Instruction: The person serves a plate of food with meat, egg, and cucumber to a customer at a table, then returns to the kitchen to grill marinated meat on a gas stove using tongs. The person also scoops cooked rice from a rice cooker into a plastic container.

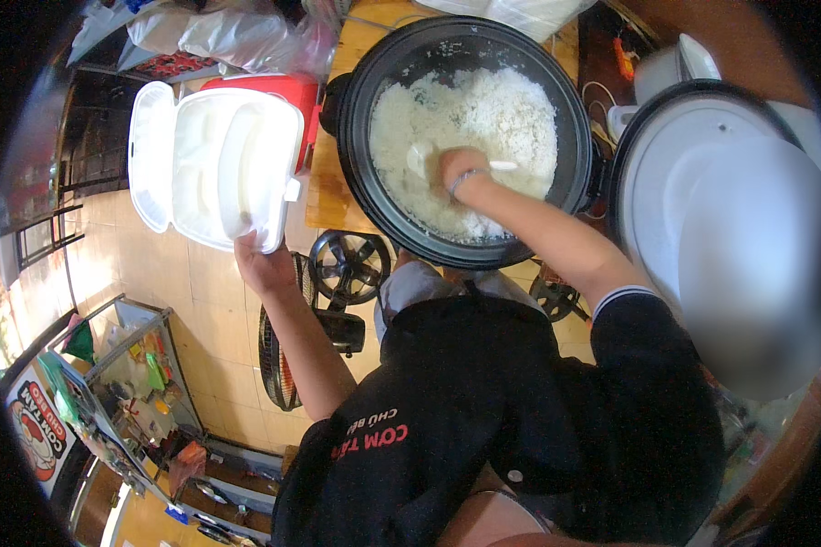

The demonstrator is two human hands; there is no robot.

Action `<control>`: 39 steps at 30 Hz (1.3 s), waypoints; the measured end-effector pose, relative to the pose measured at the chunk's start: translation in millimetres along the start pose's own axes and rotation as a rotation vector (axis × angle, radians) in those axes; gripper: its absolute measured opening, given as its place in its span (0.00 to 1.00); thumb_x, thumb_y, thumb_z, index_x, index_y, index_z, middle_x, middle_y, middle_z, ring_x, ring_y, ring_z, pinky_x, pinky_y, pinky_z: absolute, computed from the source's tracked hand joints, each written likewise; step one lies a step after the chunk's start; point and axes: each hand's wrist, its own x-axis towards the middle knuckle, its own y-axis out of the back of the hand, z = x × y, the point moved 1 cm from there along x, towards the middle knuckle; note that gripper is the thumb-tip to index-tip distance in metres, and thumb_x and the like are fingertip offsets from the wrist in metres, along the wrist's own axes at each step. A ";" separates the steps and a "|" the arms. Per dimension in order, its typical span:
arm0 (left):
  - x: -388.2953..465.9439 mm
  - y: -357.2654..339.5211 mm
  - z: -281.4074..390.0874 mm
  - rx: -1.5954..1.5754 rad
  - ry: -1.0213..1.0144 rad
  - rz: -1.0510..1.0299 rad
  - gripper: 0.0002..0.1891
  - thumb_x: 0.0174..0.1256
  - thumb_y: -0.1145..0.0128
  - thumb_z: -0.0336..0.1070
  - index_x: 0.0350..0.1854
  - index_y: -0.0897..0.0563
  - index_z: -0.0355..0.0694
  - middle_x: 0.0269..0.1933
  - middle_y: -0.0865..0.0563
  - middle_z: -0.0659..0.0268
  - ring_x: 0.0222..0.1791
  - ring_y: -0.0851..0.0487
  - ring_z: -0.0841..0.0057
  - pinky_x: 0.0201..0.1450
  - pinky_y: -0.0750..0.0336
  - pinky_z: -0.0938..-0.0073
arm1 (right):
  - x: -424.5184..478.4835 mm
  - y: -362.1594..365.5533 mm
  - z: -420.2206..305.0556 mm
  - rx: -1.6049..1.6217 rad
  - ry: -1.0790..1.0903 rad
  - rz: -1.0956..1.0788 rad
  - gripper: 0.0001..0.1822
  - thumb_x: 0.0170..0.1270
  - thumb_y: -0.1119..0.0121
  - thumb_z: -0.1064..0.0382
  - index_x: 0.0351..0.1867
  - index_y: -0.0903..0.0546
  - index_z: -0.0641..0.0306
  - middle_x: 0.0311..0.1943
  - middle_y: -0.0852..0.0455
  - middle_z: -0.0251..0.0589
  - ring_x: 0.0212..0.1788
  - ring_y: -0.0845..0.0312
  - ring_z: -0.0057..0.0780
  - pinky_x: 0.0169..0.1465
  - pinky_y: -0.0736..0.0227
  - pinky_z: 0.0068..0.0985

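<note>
A large black cooking pot (361, 171) stands before me with white rice (516, 113) spread inside it, loose and fluffy on the right. Down in the rice is my right hand (462, 167), its fingers closed around a white scoop (421, 158) whose handle end shows past the wrist. To the left of the pot, my left hand (267, 265) grips the near edge of a white foam takeaway box (198, 161). The box is held up with its lid folded back, and its compartments hold no food that I can see.
The pot rests on a wooden table (323, 191). A red box (309, 92) is behind the foam box, below plastic bags (226, 34). A large round lid (646, 171) is at right. A fan (284, 342) stands below my left arm; a glass-sided case (140, 390) is lower left.
</note>
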 end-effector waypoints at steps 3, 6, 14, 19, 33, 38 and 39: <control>-2.9 -2.2 0.3 -0.025 0.006 -0.023 0.28 0.58 0.55 0.30 0.65 0.35 0.30 0.59 0.24 0.50 0.59 0.23 0.57 0.61 0.27 0.56 | -5.5 -11.0 0.4 -0.137 0.109 -0.118 0.18 0.64 0.52 0.58 0.44 0.14 0.65 0.45 0.13 0.51 0.46 0.15 0.42 0.46 0.21 0.36; -7.9 -1.7 -0.8 -0.014 0.016 -0.026 0.29 0.57 0.54 0.31 0.65 0.34 0.31 0.59 0.24 0.53 0.58 0.23 0.60 0.60 0.26 0.60 | -35.8 86.7 16.2 -0.147 0.112 -0.095 0.18 0.67 0.56 0.59 0.42 0.15 0.66 0.42 0.13 0.51 0.43 0.14 0.44 0.45 0.21 0.36; -11.4 -10.9 -0.9 0.046 0.057 -0.021 0.29 0.57 0.53 0.30 0.65 0.36 0.30 0.59 0.24 0.52 0.59 0.23 0.60 0.60 0.26 0.61 | 45.1 69.0 55.8 -0.065 0.269 0.243 0.17 0.67 0.55 0.62 0.50 0.23 0.67 0.34 0.13 0.53 0.36 0.16 0.49 0.41 0.22 0.43; -15.3 -11.6 -11.5 0.077 0.116 0.005 0.29 0.58 0.53 0.30 0.65 0.36 0.28 0.59 0.24 0.51 0.59 0.24 0.60 0.61 0.27 0.61 | -46.2 38.2 41.8 0.014 0.370 0.094 0.18 0.61 0.50 0.62 0.51 0.19 0.62 0.29 0.14 0.50 0.34 0.16 0.46 0.39 0.21 0.41; -16.7 -52.8 -30.6 0.181 0.170 -0.148 0.22 0.66 0.54 0.35 0.58 0.32 0.26 0.56 0.23 0.51 0.57 0.23 0.61 0.63 0.29 0.62 | -62.7 -17.1 34.6 0.406 0.337 0.123 0.20 0.58 0.50 0.62 0.52 0.18 0.58 0.42 0.14 0.55 0.44 0.18 0.49 0.50 0.24 0.40; -9.3 -71.1 -31.0 0.441 0.055 -0.204 0.23 0.65 0.51 0.34 0.61 0.32 0.26 0.59 0.26 0.53 0.59 0.26 0.64 0.63 0.32 0.65 | -73.0 -15.7 59.5 0.706 0.207 -0.022 0.20 0.59 0.46 0.60 0.54 0.19 0.61 0.44 0.15 0.55 0.46 0.17 0.45 0.52 0.25 0.33; -1.1 -75.9 -32.6 0.508 0.002 -0.255 0.25 0.65 0.51 0.34 0.63 0.34 0.27 0.60 0.26 0.53 0.61 0.26 0.63 0.64 0.34 0.66 | -70.2 -20.5 70.7 0.756 0.197 -0.018 0.21 0.60 0.45 0.59 0.54 0.19 0.62 0.44 0.15 0.55 0.47 0.17 0.44 0.52 0.25 0.32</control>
